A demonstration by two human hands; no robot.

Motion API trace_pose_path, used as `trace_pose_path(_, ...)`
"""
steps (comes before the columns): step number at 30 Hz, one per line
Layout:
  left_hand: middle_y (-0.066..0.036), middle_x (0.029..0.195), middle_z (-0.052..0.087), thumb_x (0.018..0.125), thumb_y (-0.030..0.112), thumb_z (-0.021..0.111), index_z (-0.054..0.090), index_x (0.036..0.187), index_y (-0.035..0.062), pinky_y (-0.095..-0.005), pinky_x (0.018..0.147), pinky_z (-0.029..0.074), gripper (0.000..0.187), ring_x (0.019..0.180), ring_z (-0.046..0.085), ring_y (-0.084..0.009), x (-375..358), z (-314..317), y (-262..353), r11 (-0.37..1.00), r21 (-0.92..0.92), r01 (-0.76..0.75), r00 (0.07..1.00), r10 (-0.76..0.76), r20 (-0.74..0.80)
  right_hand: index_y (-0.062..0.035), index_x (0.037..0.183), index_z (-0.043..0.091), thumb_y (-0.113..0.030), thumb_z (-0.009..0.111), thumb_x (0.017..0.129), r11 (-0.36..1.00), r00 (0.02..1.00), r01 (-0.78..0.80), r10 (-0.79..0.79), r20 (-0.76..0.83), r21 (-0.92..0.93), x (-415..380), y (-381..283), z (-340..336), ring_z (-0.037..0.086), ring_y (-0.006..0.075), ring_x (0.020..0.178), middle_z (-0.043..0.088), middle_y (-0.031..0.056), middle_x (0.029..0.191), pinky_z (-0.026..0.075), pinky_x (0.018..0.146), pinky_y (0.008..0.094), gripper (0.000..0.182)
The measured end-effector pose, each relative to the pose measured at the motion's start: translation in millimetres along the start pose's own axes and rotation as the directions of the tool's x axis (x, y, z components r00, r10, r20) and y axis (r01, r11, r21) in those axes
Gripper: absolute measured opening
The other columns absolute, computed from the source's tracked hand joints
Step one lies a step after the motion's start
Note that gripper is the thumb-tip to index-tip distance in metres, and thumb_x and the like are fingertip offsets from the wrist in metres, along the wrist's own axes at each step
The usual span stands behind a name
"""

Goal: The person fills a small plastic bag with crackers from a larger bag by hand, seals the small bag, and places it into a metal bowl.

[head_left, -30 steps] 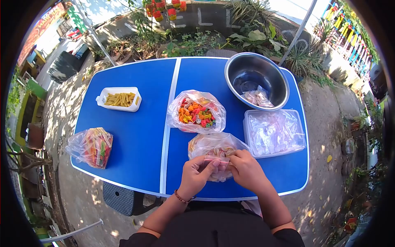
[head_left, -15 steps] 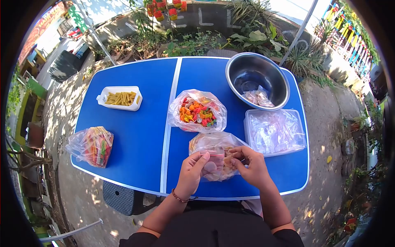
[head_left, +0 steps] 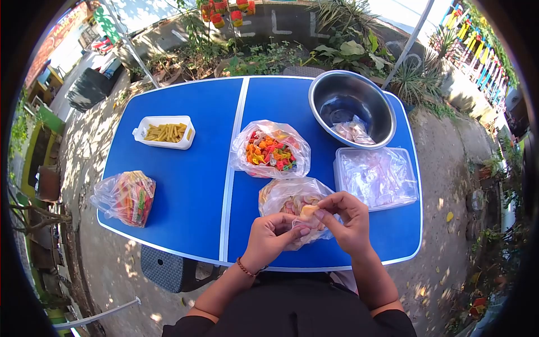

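Over the near edge of the blue table, my left hand [head_left: 269, 240] pinches a small clear plastic bag, mostly hidden behind its fingers. My right hand [head_left: 351, 226] grips a pale orange, flat round snack piece [head_left: 307, 211] between thumb and fingertips, close to the left thumb and the small bag. Right behind both hands lies a large open plastic bag [head_left: 297, 188] holding many pale pink and yellowish pieces of the same sort. Beyond it stands an open bag of colourful orange, red, yellow and green pieces [head_left: 270, 153].
To the right are a plastic container [head_left: 377, 178] with clear bags and a steel basin [head_left: 359, 92] with filled packets [head_left: 355, 132]. Leftward on the blue table [head_left: 185, 196] are a white tub [head_left: 164, 140] of yellowish sticks and a bag of red and yellow sticks [head_left: 128, 199].
My right hand has come up and inward with an orange round piece now in its fingertips. The left hand has turned and lowered slightly; the small bag, earlier spread between both hands, is now bunched.
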State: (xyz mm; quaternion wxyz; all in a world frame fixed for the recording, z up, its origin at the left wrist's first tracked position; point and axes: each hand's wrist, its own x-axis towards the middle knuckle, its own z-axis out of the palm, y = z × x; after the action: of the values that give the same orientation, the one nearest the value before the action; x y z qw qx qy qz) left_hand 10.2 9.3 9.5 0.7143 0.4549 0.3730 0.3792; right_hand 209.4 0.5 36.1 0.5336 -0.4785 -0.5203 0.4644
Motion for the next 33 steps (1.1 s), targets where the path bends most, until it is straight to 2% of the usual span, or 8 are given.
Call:
trace_pose_path(3,-0.009,0.094,0.075,0.089,0.012,0.079,0.072,0.109,-0.0048,-0.0218,0.073,0.057,0.027,0.082,0.07,-0.0091,-0.2,-1.4,1.7,1.0,0.011,0.022,1.0,-0.022,-0.001,-0.0008,0.094,0.07,0.002,0.073,0.084,0.999,1.0,0.005,-0.004,-0.022,0.04,0.3,-1.7,-0.9,0.058,0.0067,0.077,0.071,0.0048,0.091,0.046,0.071,0.0235,0.011)
trace_pose_path(6,-0.009,0.096,0.075,0.089,0.013,0.079,0.071,0.111,-0.0047,-0.0221,0.074,0.057,0.029,0.084,0.07,-0.0094,-0.7,-1.8,0.7,1.0,-0.027,0.006,1.0,-0.005,0.024,-0.0036,0.092,0.071,0.0,0.075,0.081,0.989,0.994,0.03,-0.013,0.111,-0.147,0.4,-4.0,-5.6,0.058,0.01,0.078,0.07,0.0047,0.088,0.046,0.072,0.0254,0.012)
trace_pose_path(12,-0.01,0.1,0.074,0.095,0.018,0.073,0.07,0.114,-0.0046,-0.0244,0.078,0.058,0.029,0.088,0.07,-0.0107,0.4,-2.2,2.3,0.994,-0.102,0.034,0.998,-0.029,0.056,-0.0073,0.093,0.075,-0.013,0.07,0.087,0.917,0.95,0.199,-0.095,0.298,-0.345,4.8,-10.1,-4.9,0.052,0.024,0.105,0.061,0.0096,0.106,0.041,0.094,0.0381,0.009)
trace_pose_path(15,-0.01,0.103,0.073,0.098,0.02,0.069,0.067,0.119,-0.0049,-0.0261,0.081,0.058,0.032,0.092,0.07,-0.0119,0.2,-6.6,2.9,0.996,-0.071,0.051,0.995,-0.044,0.091,-0.0034,0.09,0.075,-0.017,0.068,0.088,0.917,0.947,0.158,-0.036,0.32,-0.366,4.3,-16.5,-0.3,0.05,0.0199,0.102,0.057,0.0103,0.109,0.038,0.094,0.0361,0.015)
trace_pose_path(18,-0.012,0.109,0.072,0.101,0.019,0.064,0.064,0.123,-0.0052,-0.0277,0.085,0.058,0.032,0.096,0.071,-0.0144,-0.4,-6.0,-3.0,0.994,-0.106,0.007,0.997,0.002,0.083,-0.003,0.093,0.074,-0.013,0.064,0.091,0.926,0.938,0.208,-0.098,0.333,-0.315,7.6,-10.9,-2.7,0.053,0.0203,0.103,0.057,0.012,0.11,0.041,0.094,0.035,0.014)
trace_pose_path(21,-0.015,0.113,0.071,0.104,0.017,0.058,0.061,0.124,-0.0052,-0.0292,0.089,0.058,0.03,0.1,0.071,-0.0173,0.6,-5.6,-2.8,0.989,-0.143,-0.042,0.999,0.044,0.011,-0.0022,0.099,0.073,-0.004,0.06,0.091,0.999,0.992,-0.038,0.042,0.115,-0.038,12.4,2.8,-0.1,0.058,0.0205,0.103,0.06,0.0131,0.109,0.045,0.092,0.0336,0.015)
trace_pose_path(25,-0.018,0.114,0.071,0.106,0.017,0.055,0.06,0.122,-0.0047,-0.0309,0.092,0.058,0.028,0.104,0.072,-0.021,2.4,-10.6,-6.6,0.979,-0.165,-0.122,0.984,0.097,-0.151,0.0,0.109,0.068,0.007,0.057,0.089,0.844,0.947,0.033,0.144,0.286,-0.535,16.1,18.9,2.3,0.066,0.0276,0.097,0.066,0.0169,0.108,0.05,0.09,0.0331,0.024)
trace_pose_path(33,-0.021,0.114,0.071,0.106,0.018,0.053,0.059,0.122,-0.0046,-0.0321,0.091,0.059,0.028,0.104,0.072,-0.0249,0.9,-9.5,3.3,0.964,-0.181,-0.196,0.96,0.151,-0.237,-0.0025,0.099,0.069,-0.003,0.066,0.078,0.476,0.92,0.387,-0.148,0.362,-0.79,14.5,43.1,31.6,0.061,0.0327,0.107,0.065,0.0134,0.104,0.051,0.091,0.0422,0.021)
